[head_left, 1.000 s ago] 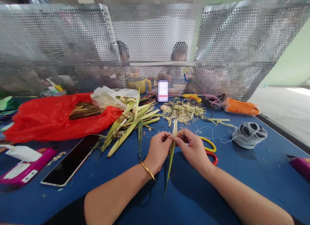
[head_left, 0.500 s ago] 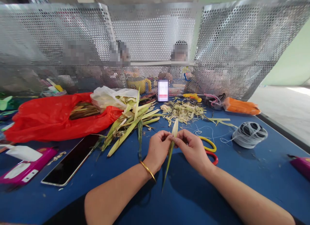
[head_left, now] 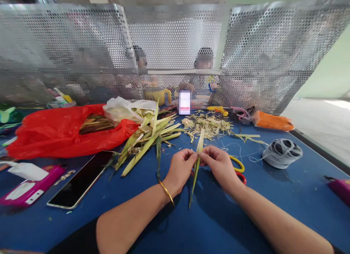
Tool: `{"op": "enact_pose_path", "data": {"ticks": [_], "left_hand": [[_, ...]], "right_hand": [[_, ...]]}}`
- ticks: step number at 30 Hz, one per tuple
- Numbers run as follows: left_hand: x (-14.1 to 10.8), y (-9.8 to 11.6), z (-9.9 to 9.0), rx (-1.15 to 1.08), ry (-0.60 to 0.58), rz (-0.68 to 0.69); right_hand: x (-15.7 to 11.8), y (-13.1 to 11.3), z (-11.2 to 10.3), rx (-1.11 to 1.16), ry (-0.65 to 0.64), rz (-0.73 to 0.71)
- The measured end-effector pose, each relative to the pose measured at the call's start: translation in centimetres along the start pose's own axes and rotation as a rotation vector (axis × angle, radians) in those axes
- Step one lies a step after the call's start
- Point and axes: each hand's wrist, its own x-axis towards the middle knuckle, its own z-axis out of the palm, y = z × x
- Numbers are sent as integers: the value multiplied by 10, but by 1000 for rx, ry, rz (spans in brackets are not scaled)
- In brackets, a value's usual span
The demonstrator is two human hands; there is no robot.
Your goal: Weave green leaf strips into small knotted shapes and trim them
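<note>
Between my two hands is a strip of corn husk point(head_left: 195, 179), pale at its upper end and green at its lower, pointed tip. My left hand point(head_left: 180, 168) pinches it from the left between thumb and fingers. From the right, my right hand point(head_left: 218, 164) pinches the same strip close beside the left thumb. Scissors with yellow and red handles point(head_left: 238, 165) lie on the table, partly hidden behind my right hand. A pile of corn husks point(head_left: 147, 144) is to the left of my hands, and shredded husk scraps point(head_left: 207, 123) lie beyond them.
On the left are a red plastic bag point(head_left: 51, 130), a dark phone point(head_left: 82, 181) and a magenta device point(head_left: 34, 188). A ball of twine point(head_left: 282, 153) and an orange packet point(head_left: 273, 121) stand right. A perforated metal screen point(head_left: 175, 39) closes the back; people sit behind it.
The husk strip has shifted slightly up and right, its lower tip higher than before. Both hands have moved a little to the right with it and keep their pinch.
</note>
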Motion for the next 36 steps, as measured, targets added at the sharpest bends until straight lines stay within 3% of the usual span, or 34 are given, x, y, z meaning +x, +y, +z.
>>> {"op": "enact_pose_path", "data": {"ticks": [5,30,36], "left_hand": [[0,0,0,27,67,52],[1,2,3,-222,92,-136],[2,-4,4,-284,119,-147]], "right_hand": [[-1,-1,2,-5,-17,27],[-7,0,8,-4,-131,60],[-10,2,12,-167,-94,10]]}}
